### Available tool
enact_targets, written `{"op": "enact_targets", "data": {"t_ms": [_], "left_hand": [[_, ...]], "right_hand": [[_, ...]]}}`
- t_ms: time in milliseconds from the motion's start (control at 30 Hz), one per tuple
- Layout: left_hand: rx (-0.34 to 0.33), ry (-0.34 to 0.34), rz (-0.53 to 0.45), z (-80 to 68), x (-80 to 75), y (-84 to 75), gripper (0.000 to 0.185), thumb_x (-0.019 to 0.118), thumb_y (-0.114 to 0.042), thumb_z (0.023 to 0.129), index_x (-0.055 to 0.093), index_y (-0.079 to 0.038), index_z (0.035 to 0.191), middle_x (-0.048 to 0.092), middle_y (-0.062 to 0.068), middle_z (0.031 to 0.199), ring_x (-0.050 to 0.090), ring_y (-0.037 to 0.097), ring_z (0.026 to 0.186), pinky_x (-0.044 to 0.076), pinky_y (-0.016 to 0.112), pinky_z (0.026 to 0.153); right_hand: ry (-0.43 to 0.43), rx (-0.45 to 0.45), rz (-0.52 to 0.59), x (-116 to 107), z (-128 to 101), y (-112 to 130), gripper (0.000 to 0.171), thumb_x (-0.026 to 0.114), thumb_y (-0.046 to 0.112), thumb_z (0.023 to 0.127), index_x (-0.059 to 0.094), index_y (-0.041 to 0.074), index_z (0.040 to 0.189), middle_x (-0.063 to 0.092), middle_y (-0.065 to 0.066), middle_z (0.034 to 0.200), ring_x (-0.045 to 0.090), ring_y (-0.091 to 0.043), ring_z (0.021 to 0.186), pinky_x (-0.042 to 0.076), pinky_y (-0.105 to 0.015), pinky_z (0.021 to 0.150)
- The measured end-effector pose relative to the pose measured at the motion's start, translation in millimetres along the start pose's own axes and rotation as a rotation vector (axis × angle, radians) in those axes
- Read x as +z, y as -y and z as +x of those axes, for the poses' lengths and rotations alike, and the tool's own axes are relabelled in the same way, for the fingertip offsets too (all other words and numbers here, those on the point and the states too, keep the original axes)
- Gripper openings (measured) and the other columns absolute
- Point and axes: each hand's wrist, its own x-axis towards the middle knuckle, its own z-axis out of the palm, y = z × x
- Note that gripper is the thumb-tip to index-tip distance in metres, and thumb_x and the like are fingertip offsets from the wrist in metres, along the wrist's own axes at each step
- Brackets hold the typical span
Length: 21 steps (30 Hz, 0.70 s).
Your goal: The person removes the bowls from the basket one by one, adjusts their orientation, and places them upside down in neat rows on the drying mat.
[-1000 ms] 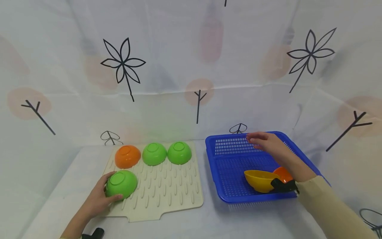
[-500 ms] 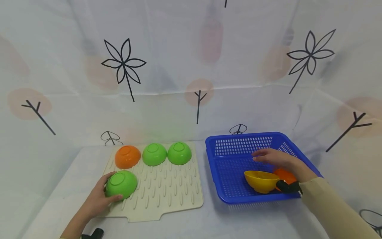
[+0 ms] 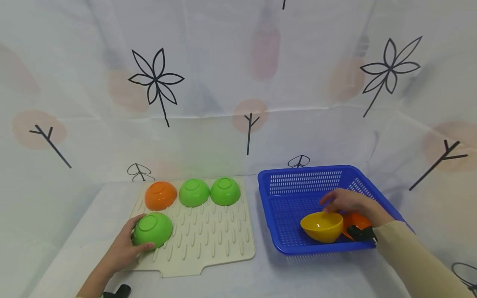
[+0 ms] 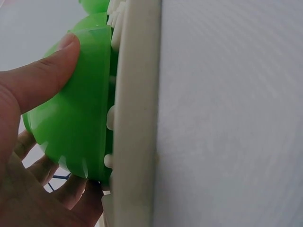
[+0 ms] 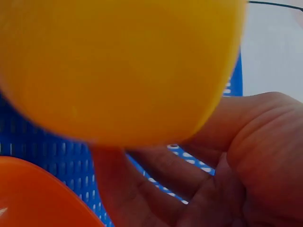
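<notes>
Gripping, right hand (image 3: 348, 201) curled on the far rim of a round yellow plastic bowl (image 3: 322, 226), tipped up inside the blue perforated plastic basket (image 3: 298, 182), beside an orange bowl (image 3: 357, 220). Cupping, left hand (image 3: 124, 248) around an upturned green plastic bowl (image 3: 152, 229) on the cream ridged drying mat (image 3: 208, 244). Half a second before: right fingers flat above, yellow bowl untouched.

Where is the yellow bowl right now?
In the head view, the yellow bowl sits in the blue basket at right, beside an orange bowl, gripped by the right hand.
</notes>
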Motion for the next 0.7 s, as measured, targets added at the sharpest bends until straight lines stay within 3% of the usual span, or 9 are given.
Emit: {"op": "enact_targets", "data": {"t_ms": [167,267,467,700], "left_hand": [[-0.002,0.005,-0.001,0.4,-0.4,-0.1,0.111,0.086,-0.043,0.073,0.021,-0.003,0.153,0.026,0.032,0.152,0.027,0.055,0.136,0.028,0.069,0.106],[-0.002,0.009,0.009,0.6,-1.1,0.6,0.111,0.086,-0.044,0.073,0.021,-0.003,0.153,0.026,0.033,0.152,0.028,0.056,0.136,0.029,0.069,0.106],[0.012,-0.007,0.034,0.7,-2.5,2.4,0.110,0.087,-0.043,0.073,0.024,-0.002,0.152,0.029,0.033,0.151,0.031,0.055,0.135,0.032,0.068,0.105],[0.007,-0.003,0.037,1.3,-1.7,0.9,0.113,0.086,-0.047,0.073,0.022,-0.001,0.153,0.028,0.033,0.151,0.030,0.055,0.135,0.032,0.068,0.105]], "right_hand": [[-0.037,-0.012,-0.004,1,-2,1,0.029,0.067,0.000,0.087,0.068,-0.004,0.116,0.068,-0.012,0.103,0.063,-0.025,0.090,0.058,-0.045,0.084],[-0.081,-0.027,-0.006,0,-2,2,0.028,0.065,-0.002,0.087,0.070,-0.003,0.114,0.068,-0.014,0.106,0.062,-0.026,0.090,0.058,-0.045,0.082],[-0.141,-0.058,0.036,-3,-3,6,0.030,0.063,0.000,0.090,0.067,-0.006,0.119,0.067,-0.020,0.113,0.064,-0.026,0.092,0.059,-0.045,0.079],[-0.242,-0.100,0.055,-7,-11,16,0.040,0.059,0.005,0.093,0.059,-0.010,0.130,0.061,-0.027,0.123,0.063,-0.033,0.101,0.058,-0.047,0.084]]}}
